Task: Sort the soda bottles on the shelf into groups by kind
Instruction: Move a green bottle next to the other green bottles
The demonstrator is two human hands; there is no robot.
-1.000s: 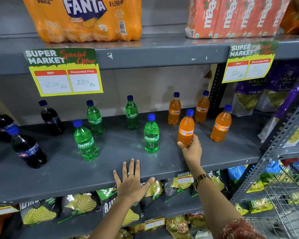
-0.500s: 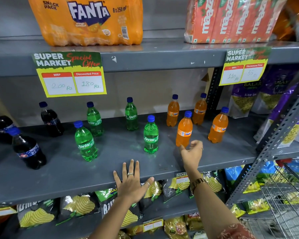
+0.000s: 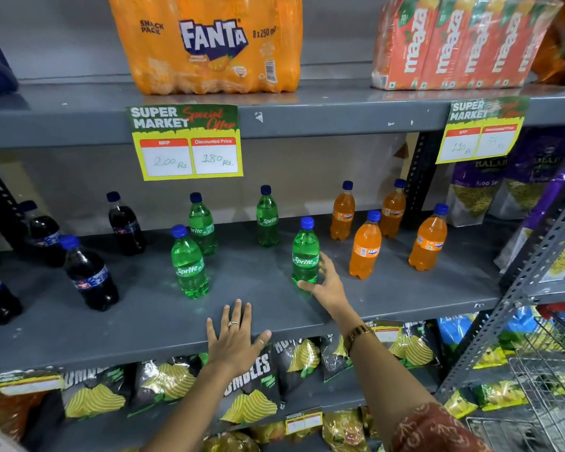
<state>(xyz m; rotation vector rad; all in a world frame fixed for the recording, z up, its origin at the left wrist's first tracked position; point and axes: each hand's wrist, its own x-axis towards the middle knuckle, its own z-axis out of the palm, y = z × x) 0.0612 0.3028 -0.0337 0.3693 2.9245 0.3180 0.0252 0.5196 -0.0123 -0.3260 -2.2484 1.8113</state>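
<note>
A: Gripping near the base, our right hand (image 3: pixel 327 282) wraps the nearest green Sprite bottle (image 3: pixel 305 252): thumb in front at the foot, fingers curled round its right side. We hold it low, probably so it slides or lifts without tipping.

B: Where does that bottle stand?

A: Upright on the middle shelf (image 3: pixel 405 288), at the right edge of the green group and just left of the front Fanta bottle (image 3: pixel 366 246). It is clear green plastic with a blue cap and a green label with white lettering.

B: And the other hand?

A: Our left hand (image 3: pixel 235 337) lies flat on the shelf's front edge, fingers spread wide, holding nothing. We judge it is there for balance while the right arm reaches in.

B: How is the sort standing?

A: Four orange bottles sit together at the right. The three other Sprite bottles (image 3: pixel 203 223) stand loosely spaced in the middle. The dark cola bottles (image 3: pixel 88 275) occupy the left. The kinds are already separated; what remains appears to be closing the gaps, which would explain taking the green bottle nearest the orange set.

B: Surroundings?

A: A yellow price tag (image 3: pixel 187 145) hangs from the shelf above, under a Fanta multipack (image 3: pixel 209 44).
</note>
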